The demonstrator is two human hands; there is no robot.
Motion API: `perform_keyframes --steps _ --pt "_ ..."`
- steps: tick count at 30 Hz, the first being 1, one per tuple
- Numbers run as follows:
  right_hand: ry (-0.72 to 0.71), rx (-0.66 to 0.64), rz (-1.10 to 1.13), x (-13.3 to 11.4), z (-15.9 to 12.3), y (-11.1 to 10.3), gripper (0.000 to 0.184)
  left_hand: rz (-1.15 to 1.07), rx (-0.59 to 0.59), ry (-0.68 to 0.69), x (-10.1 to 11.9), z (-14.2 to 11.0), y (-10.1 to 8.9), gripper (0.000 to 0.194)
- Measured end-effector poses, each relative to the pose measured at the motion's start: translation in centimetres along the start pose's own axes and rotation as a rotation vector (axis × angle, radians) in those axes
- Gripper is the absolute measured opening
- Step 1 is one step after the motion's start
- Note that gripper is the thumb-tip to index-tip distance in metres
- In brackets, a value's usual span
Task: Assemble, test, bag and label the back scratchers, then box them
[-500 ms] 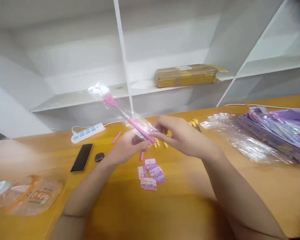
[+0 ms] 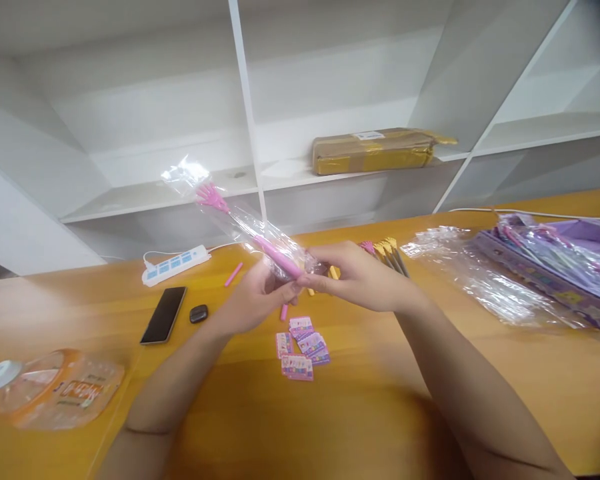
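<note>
A pink pen with a hand-shaped top (image 2: 253, 233) sits inside a clear plastic sleeve (image 2: 190, 175) and points up to the left above the wooden table (image 2: 480, 373). My left hand (image 2: 253, 300) grips the sleeve's lower end from below. My right hand (image 2: 355, 277) pinches the same end between thumb and fingers. Just below the hands lie several small purple and pink cards (image 2: 303, 347) and a loose pink cap (image 2: 283, 311).
A black phone (image 2: 163, 315), a small black case (image 2: 199, 313) and a white power strip (image 2: 175, 265) lie at the left. A plastic jar (image 2: 55, 390) lies at the near left. Yellow and pink pens (image 2: 387, 253), crumpled wrap (image 2: 460, 273) and a purple box (image 2: 555, 267) are at the right. A taped parcel (image 2: 375, 150) sits on the shelf.
The wrapped pen has tilted a little further left and up. My right hand's fingers have closed onto the sleeve's lower end.
</note>
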State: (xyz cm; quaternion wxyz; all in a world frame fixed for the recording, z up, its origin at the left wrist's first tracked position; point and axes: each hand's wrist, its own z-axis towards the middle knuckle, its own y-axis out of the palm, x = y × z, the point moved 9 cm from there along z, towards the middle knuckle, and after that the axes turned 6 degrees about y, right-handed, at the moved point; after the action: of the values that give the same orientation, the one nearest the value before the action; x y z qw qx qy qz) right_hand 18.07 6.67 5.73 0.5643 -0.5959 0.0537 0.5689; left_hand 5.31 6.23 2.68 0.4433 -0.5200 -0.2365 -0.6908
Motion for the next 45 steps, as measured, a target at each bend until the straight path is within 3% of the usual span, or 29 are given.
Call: perform_keyframes --steps 4,10,15,22,27,35,39,41,45 --pt "-0.077 -0.057 0.125 -0.7 0.1 0.6 0.033 -0.027 -0.039 0.033 0.2 0.0 0.6 0.028" --pt "-0.116 -0.019 0.184 -1.4 -0.2 0.2 0.034 -0.036 -0.093 0.107 0.6 0.1 1.2 0.021" --pt "-0.107 -0.033 0.248 -1.4 -0.2 0.3 0.035 -0.023 -0.127 0.082 0.6 0.1 1.3 0.021" --pt "-0.09 -0.018 0.166 -0.8 0.0 0.1 0.043 -0.033 -0.205 0.034 0.1 0.1 1.5 0.023" --pt "-0.133 -0.011 0.061 -1.3 -0.4 -0.3 0.04 -0.02 -0.228 0.035 0.1 0.1 1.2 0.045" --pt "-0.162 -0.012 -0.046 -0.6 0.3 0.4 0.041 0.039 -0.284 0.013 -0.6 0.6 -0.2 0.024" --pt "-0.103 -0.009 -0.013 0.9 1.5 1.2 0.043 0.062 -0.299 -0.03 -0.7 0.7 -1.4 0.04" --pt "-0.046 -0.053 0.021 2.1 2.2 2.3 0.043 0.165 -0.206 -0.045 -0.9 1.2 -3.2 0.042" --pt "0.074 -0.284 0.005 5.3 3.6 7.0 0.035 0.389 0.286 0.082 0.4 1.9 -9.5 0.035"
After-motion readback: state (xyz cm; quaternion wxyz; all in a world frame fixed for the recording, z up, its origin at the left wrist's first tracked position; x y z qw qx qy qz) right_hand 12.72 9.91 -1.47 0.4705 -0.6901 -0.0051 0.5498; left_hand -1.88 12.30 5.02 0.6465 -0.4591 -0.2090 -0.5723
